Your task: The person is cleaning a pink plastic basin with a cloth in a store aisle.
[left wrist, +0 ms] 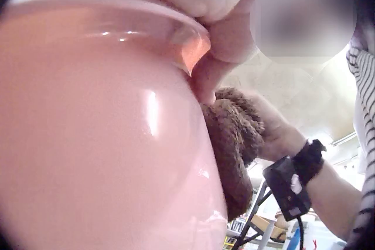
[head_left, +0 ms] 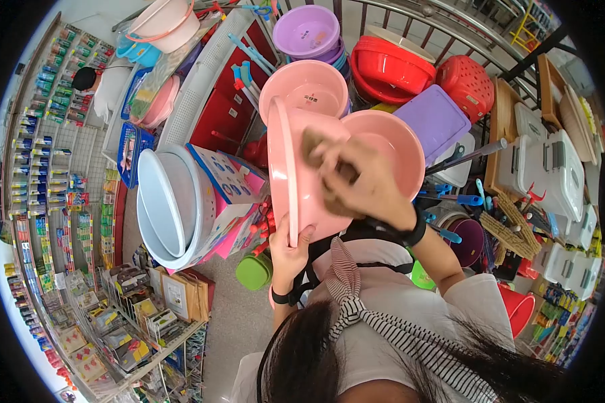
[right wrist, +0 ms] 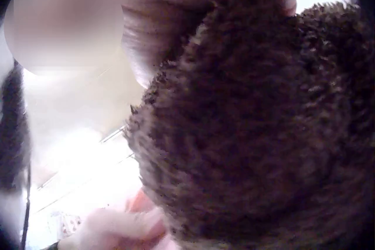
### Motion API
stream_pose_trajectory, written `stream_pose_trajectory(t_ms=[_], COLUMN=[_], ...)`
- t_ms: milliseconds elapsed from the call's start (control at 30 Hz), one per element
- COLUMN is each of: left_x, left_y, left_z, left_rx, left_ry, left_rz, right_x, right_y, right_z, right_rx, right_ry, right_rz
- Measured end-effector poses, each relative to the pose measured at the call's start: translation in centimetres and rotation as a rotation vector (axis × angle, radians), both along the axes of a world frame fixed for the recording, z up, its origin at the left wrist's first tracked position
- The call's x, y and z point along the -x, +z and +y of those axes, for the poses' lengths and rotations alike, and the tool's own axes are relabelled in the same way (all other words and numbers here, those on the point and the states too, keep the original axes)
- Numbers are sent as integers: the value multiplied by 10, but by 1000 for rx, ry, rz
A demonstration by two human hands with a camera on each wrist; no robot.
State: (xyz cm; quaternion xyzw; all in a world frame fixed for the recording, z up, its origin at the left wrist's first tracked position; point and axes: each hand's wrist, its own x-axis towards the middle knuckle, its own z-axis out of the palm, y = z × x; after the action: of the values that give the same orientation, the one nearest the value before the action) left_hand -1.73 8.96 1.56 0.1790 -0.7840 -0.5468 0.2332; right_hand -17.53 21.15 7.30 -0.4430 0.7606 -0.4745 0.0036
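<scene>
A pink basin (head_left: 309, 181) is tipped on its side in front of the body, its rim facing left. The left hand (head_left: 290, 252) grips the lower part of that rim, thumb on the outer wall. Bunched in the right hand (head_left: 366, 178) is a brown fluffy cloth (head_left: 336, 195), held against the basin's outside. In the left wrist view the cloth (left wrist: 234, 144) lies along the edge of the basin wall (left wrist: 117, 144). The cloth (right wrist: 246, 133) fills most of the right wrist view, with the right hand (right wrist: 193, 9) above it.
Two more pink basins (head_left: 400, 151) stand just beyond, with purple basins (head_left: 306, 30) and red basins (head_left: 396, 64) behind. White-blue tubs (head_left: 175, 208) are stacked left, beside a box. Brushes and a purple bucket (head_left: 465, 245) are at the right, a green container (head_left: 254, 271) on the floor.
</scene>
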Motion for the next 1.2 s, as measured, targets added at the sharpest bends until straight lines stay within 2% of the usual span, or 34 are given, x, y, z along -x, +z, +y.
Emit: stream_pose_trajectory(t_ms=[67, 167, 233, 267, 333, 400, 467, 500, 533, 633, 700, 733, 800, 867, 933, 1000, 1100, 1133, 1200], left_x=[-6, -8, -6, -6, -6, -7, -7, -5, -4, -1, 0, -1, -3, -4, -5, -5, -5, -3, 1], left_y=[4, 0, 4, 3, -2, -4, -3, -2, -1, 1, -1, -2, 0, 1, -5, -7, -1, 4, 10], left_z=[2, 5, 6, 6, 6, 7, 8, 10, 11, 12, 11, 11, 8, 8, 8, 8, 9, 12, 15], left_rx=[92, 84, 116, 114, 35, -7, -48, -55, -61, -31, -31, -32, 17, 51, 10, -31, -104, -96, -87], left_ry=[-83, -122, -133, -129, -84, -83, -85, -66, -50, -25, 19, 63, 56, 22, 50, 87, 87, 74, 60], left_rz=[-61, -25, -63, -63, -36, -29, -24, -8, 9, -1, 1, 3, -34, -67, -18, 30, 47, 22, -2], right_x=[22, 49, 28, 17, -1, -1, 18, 26, 36, 22, 8, 6, 4, 10, 13, 17, 12, 8, -7], right_y=[3, -18, 1, 4, 9, 9, 7, -1, -12, -15, -6, -7, -9, -20, -26, -27, -28, -26, -24], right_z=[-1, 1, 4, 4, 5, 6, 7, 3, 1, 7, 12, 14, 16, 19, 19, 19, 6, 4, 3], right_rx=[195, 150, -95, 48, 76, 43, 136, 276, 300, 202, 63, 61, -6, -28, 86, 148, 258, 258, 241], right_ry=[-105, -191, -275, -172, -40, -45, -82, -119, -186, -184, -22, -21, 79, 71, -15, -38, -330, -328, -303], right_rz=[-367, -263, 71, 55, -18, 26, -42, -247, -236, -338, -32, -33, -85, -69, -324, -284, -105, -106, 56])
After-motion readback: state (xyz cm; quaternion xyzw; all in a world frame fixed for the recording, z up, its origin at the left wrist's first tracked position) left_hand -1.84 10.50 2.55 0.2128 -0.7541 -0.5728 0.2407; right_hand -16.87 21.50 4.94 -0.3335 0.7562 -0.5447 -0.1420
